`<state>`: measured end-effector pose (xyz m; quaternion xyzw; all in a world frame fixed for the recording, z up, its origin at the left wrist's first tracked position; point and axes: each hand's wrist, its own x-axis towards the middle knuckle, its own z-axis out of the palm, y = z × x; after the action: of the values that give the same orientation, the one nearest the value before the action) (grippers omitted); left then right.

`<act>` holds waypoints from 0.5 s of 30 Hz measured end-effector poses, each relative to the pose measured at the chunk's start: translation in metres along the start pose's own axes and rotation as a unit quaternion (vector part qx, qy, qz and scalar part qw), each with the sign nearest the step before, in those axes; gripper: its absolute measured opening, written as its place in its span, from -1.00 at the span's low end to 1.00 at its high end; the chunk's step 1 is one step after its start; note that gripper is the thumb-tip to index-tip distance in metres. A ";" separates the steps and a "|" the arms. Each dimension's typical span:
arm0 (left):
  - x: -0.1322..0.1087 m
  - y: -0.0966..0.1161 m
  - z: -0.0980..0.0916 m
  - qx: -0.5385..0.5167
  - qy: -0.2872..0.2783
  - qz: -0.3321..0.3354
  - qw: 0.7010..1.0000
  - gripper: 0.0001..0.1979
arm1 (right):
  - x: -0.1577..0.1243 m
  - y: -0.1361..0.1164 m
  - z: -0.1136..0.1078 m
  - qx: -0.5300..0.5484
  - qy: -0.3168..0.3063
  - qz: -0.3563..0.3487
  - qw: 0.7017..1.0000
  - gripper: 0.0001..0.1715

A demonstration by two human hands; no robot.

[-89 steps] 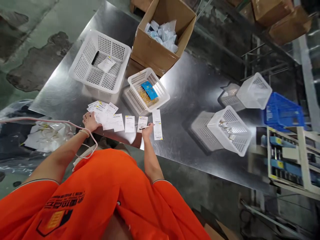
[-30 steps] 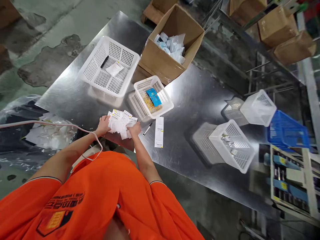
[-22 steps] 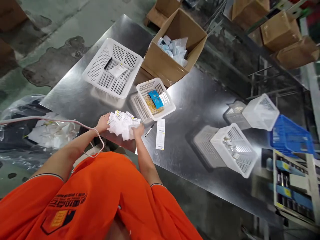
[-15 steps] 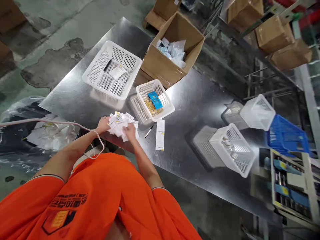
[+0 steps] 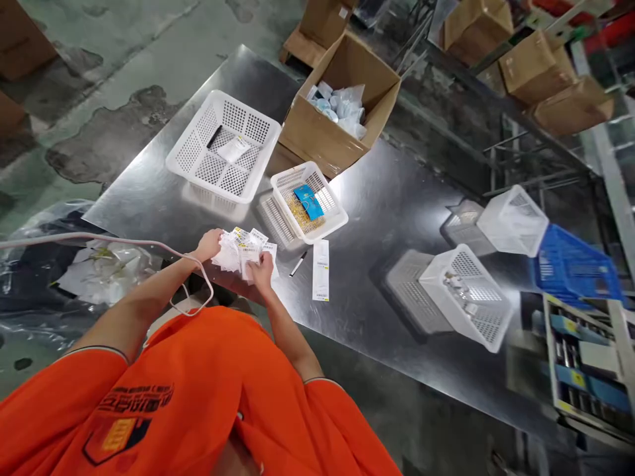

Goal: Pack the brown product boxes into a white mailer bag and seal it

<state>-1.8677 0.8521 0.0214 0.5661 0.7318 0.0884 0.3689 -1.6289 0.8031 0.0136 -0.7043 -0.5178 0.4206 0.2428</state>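
A big shiny metal table (image 5: 377,198) stands in front of the person. The person wears an orange shirt (image 5: 198,377). It has dark writing on it and a black badge with a yellow patch, but the writing is too hard to read from here.

A brown cardboard box (image 5: 320,142) full of clear bags sits at the far side of the table. Next to it is a large white plastic basket (image 5: 206,184) full of little holes. A smaller white basket (image 5: 330,229) is close by, with a blue card (image 5: 308,201) in it. The marks on the card are too tiny to read.

The pile of paper slips (image 5: 227,256) is on the table near the person, between the two hands. The slips have black barcodes and yellow patches, but the words are too small to read.

The left hand (image 5: 210,244) touches the left side of the pile. Its fingertips are hidden, so I cannot tell if they are pinching. The right hand (image 5: 263,270) is nearly closed, with its thumb and fingers pinching one barcode slip (image 5: 248,254) over the pile.

To the right lies a long label strip (image 5: 320,271) with barcodes and yellow bits. A thin black and white pen (image 5: 298,263) lies between the strip and the right hand, touching neither.
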 end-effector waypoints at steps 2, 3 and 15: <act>0.001 0.006 0.005 0.009 -0.003 -0.014 1.000 -0.46 | 0.001 0.004 -0.007 0.049 0.035 0.034 0.998 -0.50; 0.000 0.009 0.008 0.013 -0.005 -0.020 1.000 -0.46 | 0.002 0.004 -0.007 0.066 0.038 0.049 0.996 -0.44; -0.021 0.019 0.037 0.035 -0.010 -0.061 0.997 -0.60 | 0.006 -0.035 0.054 -0.005 -0.022 0.118 0.993 -0.83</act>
<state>-1.8280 0.8291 0.0147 0.5342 0.7636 0.0339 0.3610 -1.6919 0.8160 0.0106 -0.7521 -0.4384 0.4593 0.1763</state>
